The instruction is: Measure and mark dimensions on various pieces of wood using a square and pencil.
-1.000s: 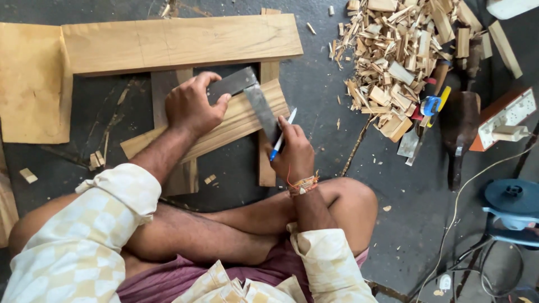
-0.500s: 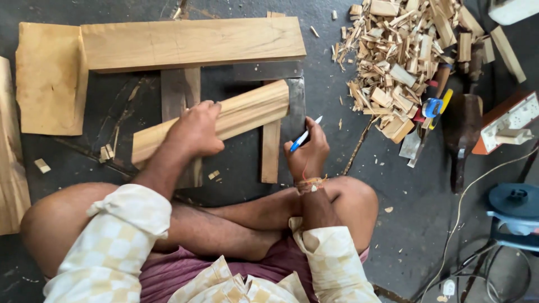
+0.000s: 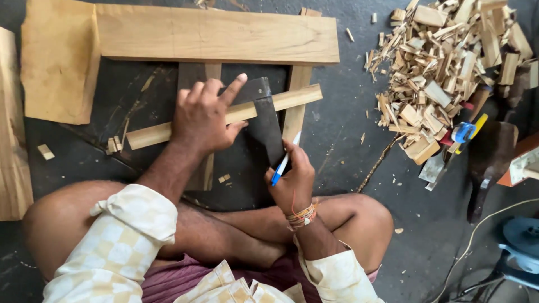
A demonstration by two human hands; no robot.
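Observation:
I sit cross-legged on a dark floor. My left hand point(image 3: 205, 115) presses a dark metal try square point(image 3: 266, 120) against a long narrow wooden strip point(image 3: 281, 102) that lies slanted across two short upright battens point(image 3: 296, 115). The square's blade runs down toward me, past the strip's near edge. My right hand point(image 3: 292, 179) holds a blue and white pen point(image 3: 283, 163), its tip close to the right edge of the blade. A wide plank point(image 3: 219, 35) lies across the top of the battens.
A pile of wood offcuts and chips point(image 3: 443, 67) lies at the upper right, with a blue and yellow tool point(image 3: 466, 132) and a dark hand tool point(image 3: 488, 163) beside it. A thick wood block point(image 3: 59, 62) lies upper left. A cable point(image 3: 477, 247) runs at the lower right.
The strip was turned over between the frames. The try square, lifted off half a second ago, is back on the strip under my left hand, and the pen has moved to its blade.

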